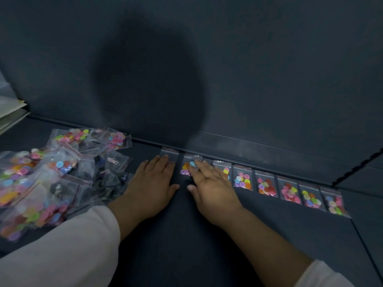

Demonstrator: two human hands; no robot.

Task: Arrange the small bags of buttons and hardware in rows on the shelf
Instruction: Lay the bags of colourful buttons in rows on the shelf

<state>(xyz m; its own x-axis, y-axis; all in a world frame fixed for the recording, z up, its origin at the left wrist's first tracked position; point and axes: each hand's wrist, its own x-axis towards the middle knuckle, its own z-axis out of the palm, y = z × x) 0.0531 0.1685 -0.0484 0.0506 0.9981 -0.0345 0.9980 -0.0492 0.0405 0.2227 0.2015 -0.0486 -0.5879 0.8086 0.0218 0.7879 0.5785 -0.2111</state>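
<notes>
A row of small clear bags of coloured buttons (267, 184) lies along the back edge of the dark shelf (207, 235), running from the middle to the right. My left hand (153, 183) lies flat, fingers spread, on the leftmost bag (169, 152), covering most of it. My right hand (209, 183) rests flat with its fingertips on the neighbouring bag (187, 166) and partly hides the bag to its right (224, 168). A loose heap of unsorted button and hardware bags (51, 172) sits at the left.
The dark back wall (228, 69) rises right behind the row. A stack of pale sheets or folders (10, 112) stands at the far left edge. A dark zipper seam (356, 166) runs at the right.
</notes>
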